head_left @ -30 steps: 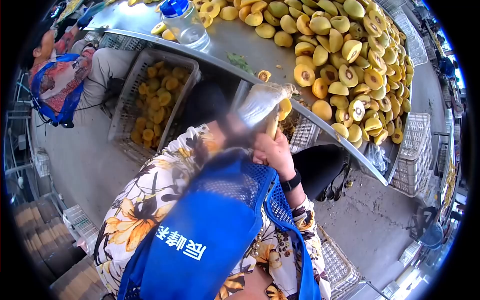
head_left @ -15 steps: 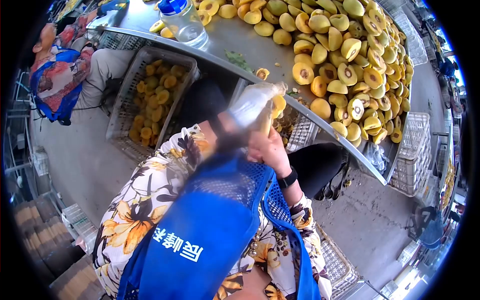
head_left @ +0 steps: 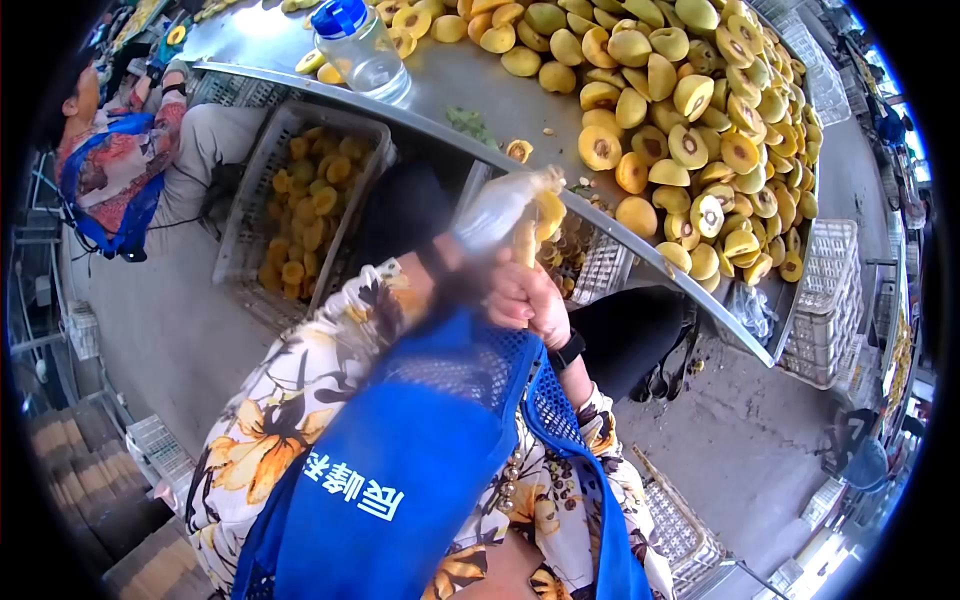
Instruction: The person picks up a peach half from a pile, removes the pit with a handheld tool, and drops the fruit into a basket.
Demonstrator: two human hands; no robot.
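Note:
My left hand, in a whitish glove, is closed around a yellow peach half just in front of the table edge. My right hand is bare, with a dark band at the wrist. Its fingers wrap around a pale yellow, stick-like tool that points up toward the peach half. The tool's working end is hidden by the glove and the fruit. Both hands are close together above my lap. Beyond them, a big heap of cut peach halves covers the metal table, several showing brown centres.
A water bottle with a blue lid stands near the table edge. Below are a crate of peach halves and another crate under the tabletop. Stacked crates stand at right. A co-worker sits at left.
My right hand has shifted slightly left and turned, its fingers now closed more visibly on the tool. My left hand keeps hold of the peach half. The co-worker's arm has moved.

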